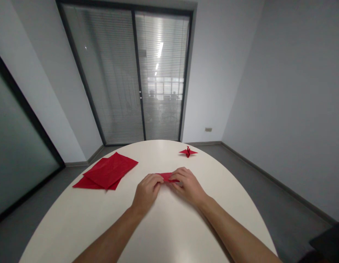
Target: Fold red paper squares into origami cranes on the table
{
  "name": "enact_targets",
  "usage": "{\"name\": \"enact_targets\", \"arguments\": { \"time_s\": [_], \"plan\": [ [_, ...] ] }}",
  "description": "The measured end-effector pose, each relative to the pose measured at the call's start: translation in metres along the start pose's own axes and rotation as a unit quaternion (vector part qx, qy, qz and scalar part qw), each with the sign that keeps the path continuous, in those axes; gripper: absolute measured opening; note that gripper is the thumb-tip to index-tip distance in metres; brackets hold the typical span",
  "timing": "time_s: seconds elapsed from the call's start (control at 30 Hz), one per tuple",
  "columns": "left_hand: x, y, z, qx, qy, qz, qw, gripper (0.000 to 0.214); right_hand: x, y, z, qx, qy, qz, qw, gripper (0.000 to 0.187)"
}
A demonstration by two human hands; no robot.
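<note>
A small piece of folded red paper [166, 176] lies low over the middle of the table, between my two hands. My left hand [148, 190] pinches its left end with thumb and fingers. On the right side, my right hand [187, 184] has its fingers curled over the paper, with the thumb beneath the near edge. Much of the paper is covered by my fingers, so its full folded shape is hidden. Beyond my right hand stands a finished red paper crane [188, 152] with its wings spread.
Several red paper sheets [111, 170] overlap at the left of the round white table [84, 226]. The table's curved far edge lies past the crane. A sliding glass door [117, 80] with blinds stands behind. Something dark [330, 243] shows at the lower right corner.
</note>
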State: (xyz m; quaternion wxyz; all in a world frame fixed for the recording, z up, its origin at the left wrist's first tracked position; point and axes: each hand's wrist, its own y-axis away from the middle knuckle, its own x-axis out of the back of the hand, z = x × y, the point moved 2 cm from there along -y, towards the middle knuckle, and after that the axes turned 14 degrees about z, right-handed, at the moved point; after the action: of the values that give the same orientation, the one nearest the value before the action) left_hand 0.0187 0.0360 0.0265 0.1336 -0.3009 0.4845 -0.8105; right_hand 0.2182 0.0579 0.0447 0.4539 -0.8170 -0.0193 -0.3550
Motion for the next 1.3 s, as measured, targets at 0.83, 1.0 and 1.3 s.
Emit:
{"name": "enact_targets", "arguments": {
  "time_s": [0.83,1.0,1.3],
  "plan": [
    [-0.01,0.007,0.003,0.018,-0.05,-0.175,0.983,0.013,-0.012,0.014,-0.004,-0.031,0.013,-0.154,0.987,0.051],
    [-0.013,0.015,-0.008,0.033,-0.058,-0.128,0.99,0.034,-0.014,0.015,-0.004,-0.033,0.005,-0.166,0.986,0.043],
    [-0.021,0.029,-0.02,0.039,-0.146,-0.164,0.975,0.044,-0.014,0.019,0.007,-0.121,0.041,-0.187,0.974,0.055]
  ]
}}
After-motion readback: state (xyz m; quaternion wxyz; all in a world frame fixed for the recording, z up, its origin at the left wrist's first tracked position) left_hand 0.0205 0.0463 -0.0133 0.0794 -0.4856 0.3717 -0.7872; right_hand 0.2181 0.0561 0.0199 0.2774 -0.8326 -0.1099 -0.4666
